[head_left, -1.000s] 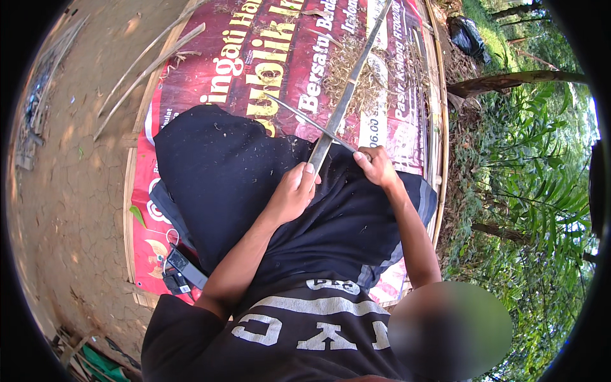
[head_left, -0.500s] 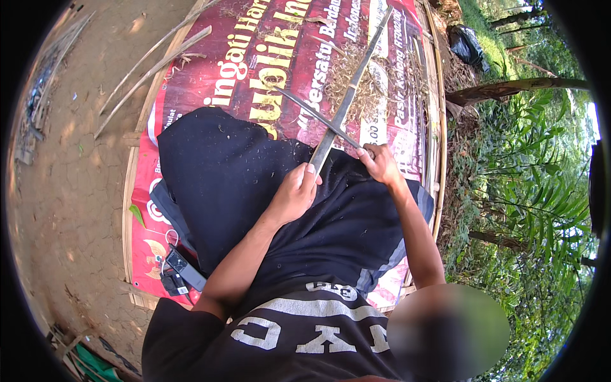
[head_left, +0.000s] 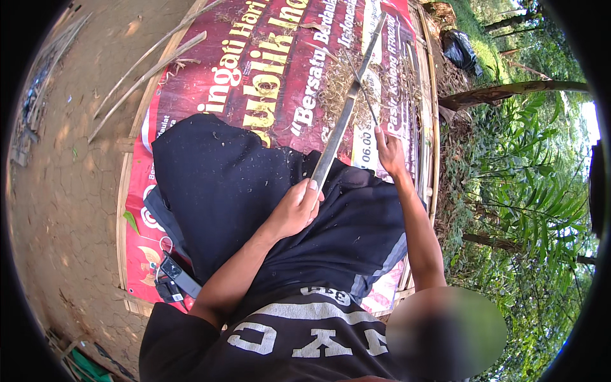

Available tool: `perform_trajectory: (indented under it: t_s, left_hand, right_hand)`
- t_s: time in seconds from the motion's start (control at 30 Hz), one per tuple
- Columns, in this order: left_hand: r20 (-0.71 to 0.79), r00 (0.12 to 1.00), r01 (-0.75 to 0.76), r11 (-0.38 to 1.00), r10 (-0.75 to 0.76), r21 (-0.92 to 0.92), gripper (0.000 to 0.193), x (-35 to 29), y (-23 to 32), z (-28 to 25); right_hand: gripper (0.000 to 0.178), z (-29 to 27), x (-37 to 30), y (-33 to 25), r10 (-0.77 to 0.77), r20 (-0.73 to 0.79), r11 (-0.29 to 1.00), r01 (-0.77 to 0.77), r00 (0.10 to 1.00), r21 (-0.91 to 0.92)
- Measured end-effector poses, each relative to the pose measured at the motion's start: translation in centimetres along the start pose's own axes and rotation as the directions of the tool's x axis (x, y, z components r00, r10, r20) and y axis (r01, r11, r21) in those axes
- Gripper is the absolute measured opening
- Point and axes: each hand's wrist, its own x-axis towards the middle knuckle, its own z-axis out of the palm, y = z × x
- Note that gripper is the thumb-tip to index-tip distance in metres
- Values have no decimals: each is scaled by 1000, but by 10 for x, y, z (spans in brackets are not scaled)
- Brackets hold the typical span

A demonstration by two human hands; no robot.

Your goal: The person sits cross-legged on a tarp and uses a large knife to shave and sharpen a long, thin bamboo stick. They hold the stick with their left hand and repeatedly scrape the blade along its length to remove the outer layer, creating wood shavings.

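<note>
My left hand [head_left: 298, 207] is closed around the near end of a long bamboo strip [head_left: 336, 137], which slants up and away to the right. My right hand [head_left: 390, 153] grips a knife [head_left: 367, 100], its handle mostly hidden in the fingers. The narrow dark blade crosses the strip beyond its middle, at a joint in the bamboo. Whether the edge touches the strip, I cannot tell. Dark cloth [head_left: 223, 172] covers my legs beneath both hands.
A red printed banner [head_left: 216, 95] covers the bamboo platform, with curly shavings [head_left: 334, 83] beyond the strip. Thin sticks [head_left: 149, 76] jut over the left edge. A grey handheld device [head_left: 180, 277] with a cable lies by my left elbow. Plants [head_left: 509, 172] grow on the right.
My right hand has moved the knife away from me along the bamboo strip, from near my left hand to the farther joint. My left hand keeps its grip in nearly the same place.
</note>
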Motion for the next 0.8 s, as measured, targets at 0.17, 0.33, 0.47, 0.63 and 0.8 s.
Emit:
perform_trajectory:
  t_s: [0.17, 0.33, 0.47, 0.63, 0.8]
  left_hand:
    - [-52, 996, 71, 994, -76, -81, 32, 11, 10, -3]
    - [-82, 993, 80, 997, -81, -17, 27, 3, 12, -11]
    - [8, 994, 107, 985, -107, -136, 32, 3, 12, -20]
    - [54, 992, 126, 920, -114, -372, 32, -3, 15, -14]
    - [3, 996, 84, 983, -84, -163, 36, -3, 3, -12]
  right_hand:
    - [59, -1, -45, -75, -168, 236, 986, 160, 957, 55]
    - [57, 7, -82, -122, -368, 439, 923, 378, 820, 69]
    - [57, 7, -90, -129, -369, 422, 926, 366, 828, 91]
    - [56, 3, -90, -130, -378, 427, 925, 354, 821, 137]
    - [54, 8, -76, -107, -482, 356, 866, 497, 800, 55]
